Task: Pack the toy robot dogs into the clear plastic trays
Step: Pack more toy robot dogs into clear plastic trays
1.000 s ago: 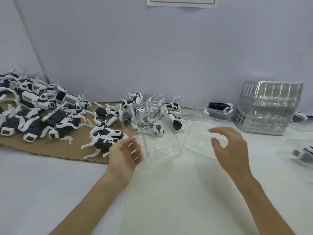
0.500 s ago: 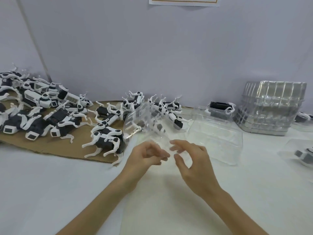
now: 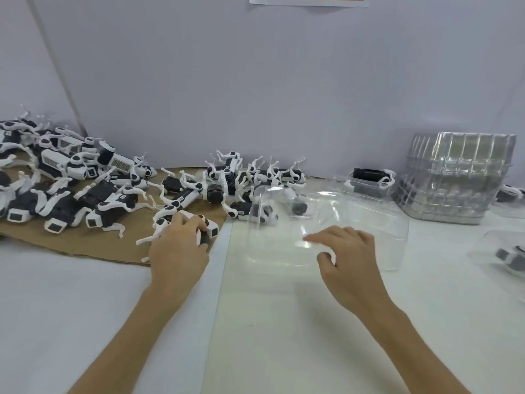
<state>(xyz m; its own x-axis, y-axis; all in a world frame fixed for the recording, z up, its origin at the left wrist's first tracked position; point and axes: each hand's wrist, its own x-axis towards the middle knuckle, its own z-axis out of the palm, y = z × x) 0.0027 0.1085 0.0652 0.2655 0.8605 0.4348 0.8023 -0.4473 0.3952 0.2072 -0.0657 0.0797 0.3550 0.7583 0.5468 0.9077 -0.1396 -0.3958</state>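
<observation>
Many white-and-black toy robot dogs (image 3: 65, 183) lie piled on a brown cardboard sheet (image 3: 37, 237) at the left and along the wall. My left hand (image 3: 179, 248) grips one toy robot dog (image 3: 162, 222) at the cardboard's near right edge, fingers curled over its body. A clear plastic tray (image 3: 369, 223) lies open on the white table in the middle. My right hand (image 3: 349, 260) rests on the tray's front part with loosely bent fingers, pinching nothing I can see.
A tall stack of clear trays (image 3: 457, 180) stands at the back right. Behind the open tray is another tray with a dog (image 3: 369, 177) in it. A further packed tray (image 3: 508, 255) lies at the right edge. The wall is close behind.
My left hand has let go of the clear tray and moved left onto a dog on the cardboard. The tray now lies flat, and my right hand has moved right onto it.
</observation>
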